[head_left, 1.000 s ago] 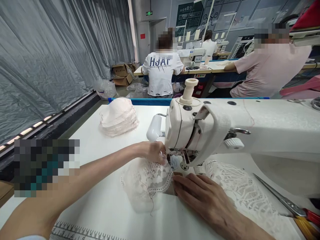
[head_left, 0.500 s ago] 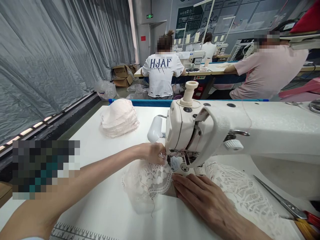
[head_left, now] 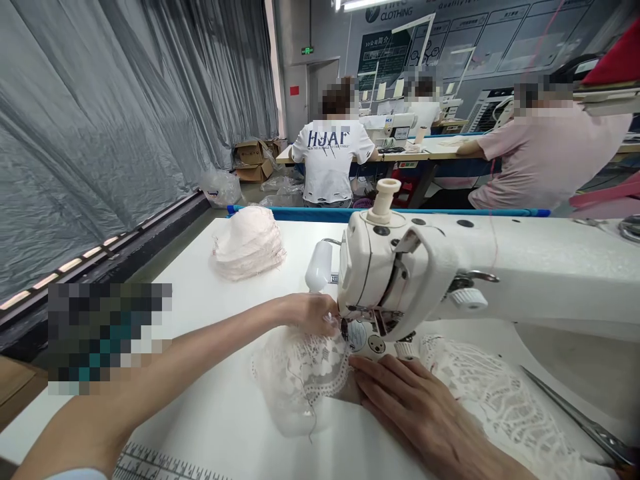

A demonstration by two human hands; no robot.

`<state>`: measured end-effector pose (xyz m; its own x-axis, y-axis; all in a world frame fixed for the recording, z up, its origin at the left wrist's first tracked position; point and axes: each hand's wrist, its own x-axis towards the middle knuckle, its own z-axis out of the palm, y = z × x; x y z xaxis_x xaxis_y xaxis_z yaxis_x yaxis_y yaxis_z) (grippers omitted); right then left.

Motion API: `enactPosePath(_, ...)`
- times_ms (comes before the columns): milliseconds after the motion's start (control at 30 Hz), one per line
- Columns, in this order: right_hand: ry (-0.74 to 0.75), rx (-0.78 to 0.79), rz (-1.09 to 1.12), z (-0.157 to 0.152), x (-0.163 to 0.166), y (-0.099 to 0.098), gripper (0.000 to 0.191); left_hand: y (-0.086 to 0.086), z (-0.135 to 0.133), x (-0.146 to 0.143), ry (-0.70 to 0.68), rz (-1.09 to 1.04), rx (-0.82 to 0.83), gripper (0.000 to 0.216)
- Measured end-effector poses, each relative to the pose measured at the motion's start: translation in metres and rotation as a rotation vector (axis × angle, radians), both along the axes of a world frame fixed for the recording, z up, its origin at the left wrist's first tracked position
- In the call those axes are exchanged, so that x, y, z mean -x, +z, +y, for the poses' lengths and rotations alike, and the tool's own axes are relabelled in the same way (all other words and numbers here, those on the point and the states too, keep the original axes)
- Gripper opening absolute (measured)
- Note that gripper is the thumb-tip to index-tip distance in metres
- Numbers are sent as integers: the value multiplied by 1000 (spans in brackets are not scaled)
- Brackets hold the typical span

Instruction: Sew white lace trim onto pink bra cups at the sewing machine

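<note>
A pale pink lace piece (head_left: pixel 300 377) lies on the white table (head_left: pixel 210 413) under the head of a white sewing machine (head_left: pixel 400 273). My left hand (head_left: pixel 313 313) reaches behind the needle area, fingers pinched on the far edge of the lace. My right hand (head_left: pixel 405 397) lies flat on the lace in front of the presser foot, fingers stretched out and pressing the fabric down. More white lace (head_left: pixel 495 400) spreads to the right under the machine arm.
A stack of pink padded cups (head_left: pixel 247 243) sits at the table's far left. Scissors (head_left: pixel 580 420) lie at the right edge. A printed ruler (head_left: pixel 160 465) runs along the near edge. Other people sit at benches behind. Grey plastic sheeting hangs on the left.
The view has shifted a little down and right. Both hands stay on the lace at the needle, with hardly any movement.
</note>
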<state>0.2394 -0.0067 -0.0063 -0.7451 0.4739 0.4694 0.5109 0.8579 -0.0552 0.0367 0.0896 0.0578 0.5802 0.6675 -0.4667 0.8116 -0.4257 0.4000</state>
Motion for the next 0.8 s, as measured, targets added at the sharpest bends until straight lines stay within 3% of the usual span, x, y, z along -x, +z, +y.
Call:
enactPosePath(133, -5, 17, 15, 1, 2, 2, 28, -1, -6, 4, 150, 68, -260, 14)
enactPosePath(267, -11, 4, 28, 1, 3, 3, 29, -13, -32, 6, 288, 88, -593, 31)
enactPosePath(333, -14, -14, 31, 1, 3, 2, 29, -26, -50, 5, 194, -16, -810, 31)
enactPosePath(400, -16, -22, 24, 1, 4, 2, 29, -41, -67, 2, -35, -132, -941, 20)
enactPosePath(467, -16, -22, 13, 1, 4, 2, 30, -51, -77, -1, -116, -155, -968, 12)
enactPosePath(533, -17, -20, 2, 1, 4, 3, 30, -56, -81, -3, -97, -132, -956, 6)
enactPosePath(800, -32, -26, 9, 2, 8, 1, 25, -48, -64, 8, -125, -138, -843, 14)
